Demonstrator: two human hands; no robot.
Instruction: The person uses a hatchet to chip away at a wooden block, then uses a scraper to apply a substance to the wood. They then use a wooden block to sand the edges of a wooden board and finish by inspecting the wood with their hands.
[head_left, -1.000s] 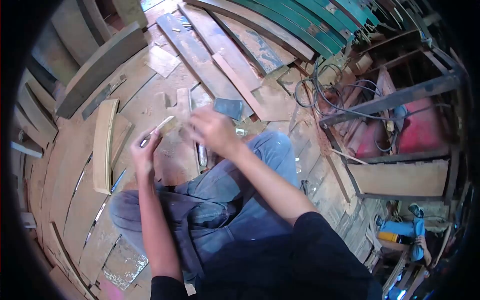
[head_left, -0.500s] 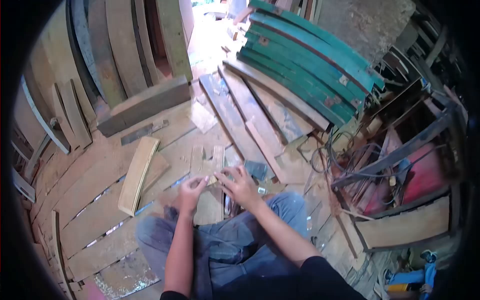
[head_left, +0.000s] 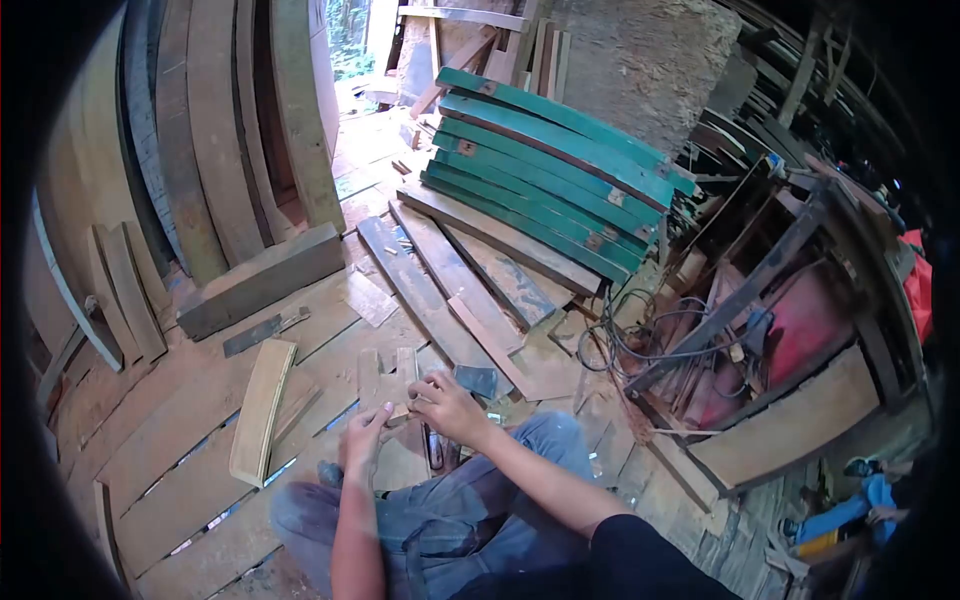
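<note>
My left hand (head_left: 362, 435) and my right hand (head_left: 450, 408) meet in front of my lap, fingertips nearly together. Pinched between them is a small light wooden piece (head_left: 399, 413), mostly hidden by the fingers. Just beyond it, on the floor, lies a pale wooden part (head_left: 370, 374) with two prongs. A dark flat blade-like piece (head_left: 476, 380) rests right of my right hand. Below that hand a shiny metal tool (head_left: 434, 447) shows in part. Beside my left wrist is a dark rounded object (head_left: 330, 473) whose kind I cannot make out.
A grooved pale board (head_left: 263, 412) lies on the plank floor at left. Ahead are a thick beam (head_left: 262, 280), long planks (head_left: 425, 290) and stacked green slats (head_left: 550, 175). Cables (head_left: 640, 335) and a frame full of scraps (head_left: 735, 290) stand right. Another person's blue-clothed limb (head_left: 835, 515) shows lower right.
My view has tilted up and turned slightly right, so the surroundings sit lower and further left. Both hands stay together at the small wooden piece, with a slight shift of the fingers.
</note>
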